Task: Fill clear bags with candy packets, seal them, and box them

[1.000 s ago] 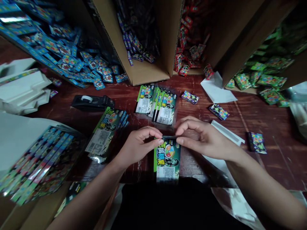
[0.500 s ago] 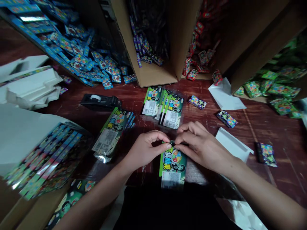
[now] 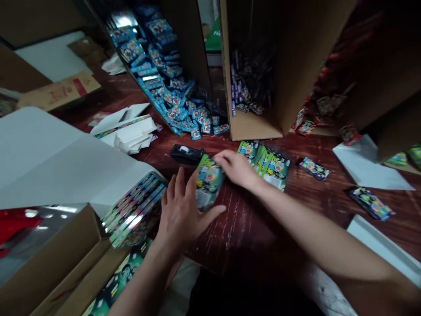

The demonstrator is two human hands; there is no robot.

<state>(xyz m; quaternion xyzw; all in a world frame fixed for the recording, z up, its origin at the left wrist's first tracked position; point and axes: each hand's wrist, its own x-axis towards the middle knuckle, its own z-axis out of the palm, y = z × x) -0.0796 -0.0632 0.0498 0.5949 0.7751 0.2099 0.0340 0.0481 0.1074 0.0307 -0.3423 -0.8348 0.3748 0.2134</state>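
A flat candy packet (image 3: 209, 177), green and black with a pale label, is held at its upper right corner by my right hand (image 3: 235, 166), fingers pinched. It appears to lie over the packet pile left of centre, though blur hides the layers. My left hand (image 3: 182, 213) is open beside its left edge, fingers spread and thumb stretched below. Several similar packets (image 3: 274, 169) lie overlapping to the right, partly behind my right wrist. A black tape dispenser (image 3: 186, 153) sits just beyond my hands.
Tall cardboard boxes (image 3: 256, 125) along the back hold blue, purple and red small candy packs. Loose purple packs (image 3: 314, 169) and a white paper piece (image 3: 371, 164) lie at right. At left are a row of upright packets (image 3: 138, 210) and an open carton (image 3: 66, 259).
My view has turned left. My right hand has carried the packet from in front of me to the left-hand pile. My left hand has let go and spread its fingers.
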